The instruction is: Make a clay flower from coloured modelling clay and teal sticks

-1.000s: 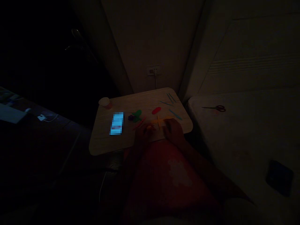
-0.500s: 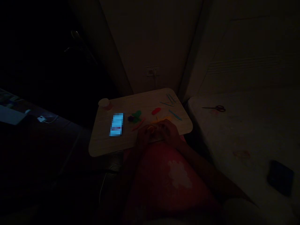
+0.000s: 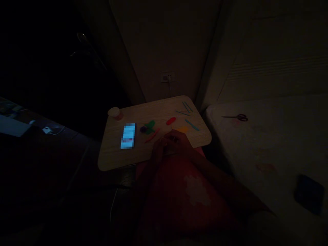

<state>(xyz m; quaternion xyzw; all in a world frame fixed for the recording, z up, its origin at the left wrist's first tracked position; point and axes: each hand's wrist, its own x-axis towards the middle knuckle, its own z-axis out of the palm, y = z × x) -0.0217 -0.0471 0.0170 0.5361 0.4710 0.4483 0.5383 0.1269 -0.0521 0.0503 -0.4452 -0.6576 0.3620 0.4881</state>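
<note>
In dim light my left hand (image 3: 158,149) and my right hand (image 3: 180,140) meet over the near edge of a small wooden-topped table (image 3: 112,153). Their fingers are bent and drawn together around something small, too dark to name. Just beyond my right hand lies a flat yellow-orange piece (image 3: 182,129) that looks like modelling clay. A red lump (image 3: 171,121) sits farther back. Left of the hands are an orange strip (image 3: 152,136), a green piece (image 3: 149,126) and a dark purple lump (image 3: 143,129).
A lit phone (image 3: 128,136) lies on the table's left side, with a lidded tub (image 3: 115,113) behind it. Several thin blue-green tools, one a knife-like tool (image 3: 192,125), lie at the right. Scissors (image 3: 238,117) rest on the pale surface beyond.
My hands have closed in on each other, the right one turning over toward the left. An orange bit seen between them before is now mostly hidden. The view has shifted slightly.
</note>
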